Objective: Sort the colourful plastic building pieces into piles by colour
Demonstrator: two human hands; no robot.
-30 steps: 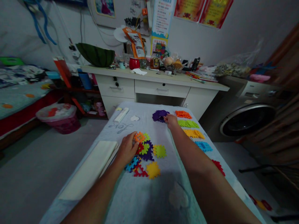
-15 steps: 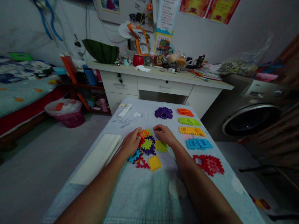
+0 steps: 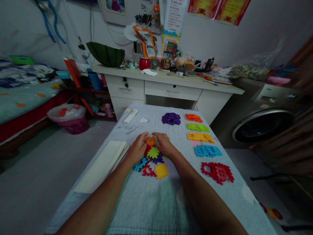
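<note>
A heap of mixed-colour toothed plastic tiles [image 3: 153, 158] lies in the middle of the cloth-covered table [image 3: 156, 202]. My left hand [image 3: 137, 149] rests on the heap's left side, fingers curled around an orange tile [image 3: 151, 141]. My right hand [image 3: 164, 144] has come in from the right and touches the same orange tile, its fingers bent over the heap. Sorted piles line the table's right side: purple [image 3: 171, 118], orange [image 3: 193, 117], green [image 3: 197, 127], yellow [image 3: 200, 137], blue [image 3: 207, 151] and red [image 3: 217, 171].
A folded cream cloth [image 3: 102, 164] lies on the table's left edge, a white stick-shaped object [image 3: 130, 116] at the far left corner. Beyond stand a cluttered white desk [image 3: 168, 89], a washing machine [image 3: 262, 122] at right, a pink bin [image 3: 69, 118] and a bed [image 3: 22, 98] at left.
My right hand left the purple pile at the far end and came back to the mixed heap, meeting the left hand at the orange tile. The left hand stayed put.
</note>
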